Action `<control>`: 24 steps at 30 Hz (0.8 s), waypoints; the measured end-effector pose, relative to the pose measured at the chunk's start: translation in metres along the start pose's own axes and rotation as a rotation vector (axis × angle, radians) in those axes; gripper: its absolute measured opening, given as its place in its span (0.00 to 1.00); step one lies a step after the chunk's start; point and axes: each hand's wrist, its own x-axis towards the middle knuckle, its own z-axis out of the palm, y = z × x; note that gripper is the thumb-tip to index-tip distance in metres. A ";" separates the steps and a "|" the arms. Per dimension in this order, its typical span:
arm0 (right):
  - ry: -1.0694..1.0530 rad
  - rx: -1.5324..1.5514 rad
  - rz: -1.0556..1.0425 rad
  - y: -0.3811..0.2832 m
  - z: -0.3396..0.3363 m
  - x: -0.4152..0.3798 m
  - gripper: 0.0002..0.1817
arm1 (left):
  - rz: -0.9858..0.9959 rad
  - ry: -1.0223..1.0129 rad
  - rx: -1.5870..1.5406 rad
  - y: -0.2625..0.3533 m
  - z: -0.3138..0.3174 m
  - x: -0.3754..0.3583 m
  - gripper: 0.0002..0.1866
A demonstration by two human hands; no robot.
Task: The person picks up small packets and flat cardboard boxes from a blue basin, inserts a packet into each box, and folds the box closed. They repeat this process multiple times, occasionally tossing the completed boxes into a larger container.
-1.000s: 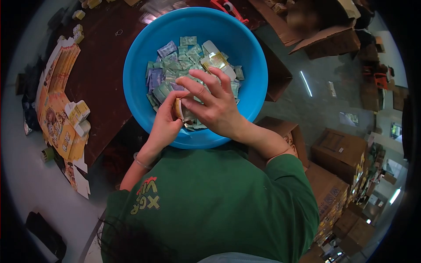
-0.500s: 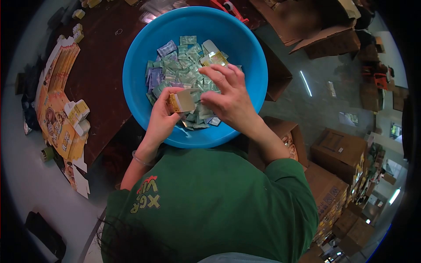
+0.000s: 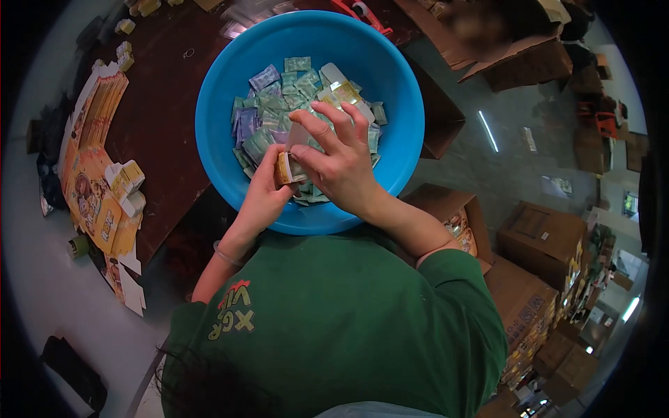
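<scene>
My left hand (image 3: pixel 266 187) is closed around a small yellow-and-white carton (image 3: pixel 283 169), whose white flap stands up from its open end. Over that end is my right hand (image 3: pixel 339 157); its thumb is at the opening and its index finger by the top of the flap. The other right fingers are spread apart, and I see nothing held in them. Both hands are above a blue basin (image 3: pixel 209 90) with many small green and purple sachets (image 3: pixel 268 104) in it. Another yellow-and-white carton (image 3: pixel 341 90) lies on the sachets, beyond my right fingers.
Left of the basin, a dark red table (image 3: pixel 167 132) bears stacked flattened orange cartons (image 3: pixel 97 125) and a few small boxes (image 3: pixel 125 182). A red tape dispenser (image 3: pixel 362 14) is behind the basin. Cardboard boxes (image 3: pixel 536 233) stand to the right, one open (image 3: pixel 446 202) near my right elbow.
My right hand has moved left and down to the carton's open end. The carton has turned in my left hand, and its flap now points upward.
</scene>
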 end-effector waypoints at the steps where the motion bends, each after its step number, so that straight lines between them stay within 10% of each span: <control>1: 0.011 0.012 0.011 0.001 -0.003 0.002 0.07 | 0.008 -0.003 -0.010 0.001 0.000 0.001 0.28; 8: -0.072 0.481 0.129 0.015 -0.003 0.000 0.08 | -0.009 -0.024 -0.124 0.007 0.007 0.002 0.32; 15: -0.158 0.112 0.101 0.005 -0.004 -0.011 0.10 | 0.024 -0.057 -0.117 0.004 0.006 0.001 0.34; 22: 0.055 1.432 0.882 -0.004 0.009 -0.020 0.20 | 0.033 -0.103 -0.284 0.014 0.007 -0.004 0.31; 24: -0.116 1.290 0.814 0.005 0.011 -0.022 0.19 | 0.043 -0.108 -0.283 0.007 0.007 0.000 0.26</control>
